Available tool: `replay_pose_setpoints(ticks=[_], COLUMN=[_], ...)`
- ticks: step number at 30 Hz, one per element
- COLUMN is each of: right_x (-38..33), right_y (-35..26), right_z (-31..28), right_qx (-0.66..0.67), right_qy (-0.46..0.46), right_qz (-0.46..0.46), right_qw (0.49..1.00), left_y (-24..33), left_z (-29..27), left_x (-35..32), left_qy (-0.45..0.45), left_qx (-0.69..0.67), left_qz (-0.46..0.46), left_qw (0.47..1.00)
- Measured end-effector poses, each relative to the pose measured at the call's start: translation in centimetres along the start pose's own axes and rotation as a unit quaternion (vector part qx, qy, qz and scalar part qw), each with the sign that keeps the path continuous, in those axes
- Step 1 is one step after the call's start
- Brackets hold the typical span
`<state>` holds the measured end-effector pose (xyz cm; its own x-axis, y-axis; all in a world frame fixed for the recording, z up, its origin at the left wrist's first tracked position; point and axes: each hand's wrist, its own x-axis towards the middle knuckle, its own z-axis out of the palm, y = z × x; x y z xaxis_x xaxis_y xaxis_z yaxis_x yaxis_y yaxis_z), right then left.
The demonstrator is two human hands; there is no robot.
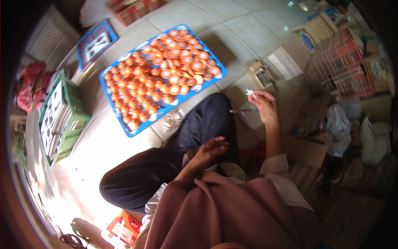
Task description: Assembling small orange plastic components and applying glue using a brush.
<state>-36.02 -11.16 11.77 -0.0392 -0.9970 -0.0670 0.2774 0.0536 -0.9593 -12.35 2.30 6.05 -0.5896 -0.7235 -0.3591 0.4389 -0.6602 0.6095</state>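
Observation:
My right hand (265, 106) is raised beyond my knee, its fingertips pinched round a small, whitish, spiky bit (249, 91) too small to name. My left hand (212, 150) hovers above my folded legs, fingers loosely stretched, with nothing seen in it. Ahead of my legs lies a blue tray (132, 133) crowded with small round orange pieces (137, 85); many of those on the right show pale, flat centres. A clear bag of small pale bits (173, 119) rests between the tray and my knee. Beside my right wrist is a round, pale, translucent container (251, 119).
On the left stands a green crate (68, 124) with flat white sheets; behind it is another blue tray (88, 43). To the right are a small open box (260, 74), a stack of white cards (285, 63), red crates (342, 62) and plastic bags (338, 128).

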Motion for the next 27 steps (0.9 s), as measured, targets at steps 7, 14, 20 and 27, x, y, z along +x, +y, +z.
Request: replay_pose_setpoints(ticks=[7,14,20,27], right_x=[0.5,2.8,6.7,8.9], right_y=[0.3,0.6,0.5,-4.5], right_z=[12.8,21.3,25.9,27.8], right_qx=[-0.014,-0.061,-0.093,-0.172], right_qy=[-0.122,-0.2,-0.198,-0.252], right_qz=[0.015,0.052,0.018,-0.077], right_qw=[0.992,0.977,0.976,0.949], left_y=[4.3,5.4,6.8,11.8], left_z=[-6.1,-13.8,-17.9,-12.4], left_x=[-9.3,-11.4,-10.2,-9.3], left_qy=[0.022,0.002,-0.001,-0.09], left_qx=[-0.032,0.045,0.052,-0.004], left_qz=[0.099,0.143,0.043,0.001], left_qw=[0.994,0.989,0.998,0.996])
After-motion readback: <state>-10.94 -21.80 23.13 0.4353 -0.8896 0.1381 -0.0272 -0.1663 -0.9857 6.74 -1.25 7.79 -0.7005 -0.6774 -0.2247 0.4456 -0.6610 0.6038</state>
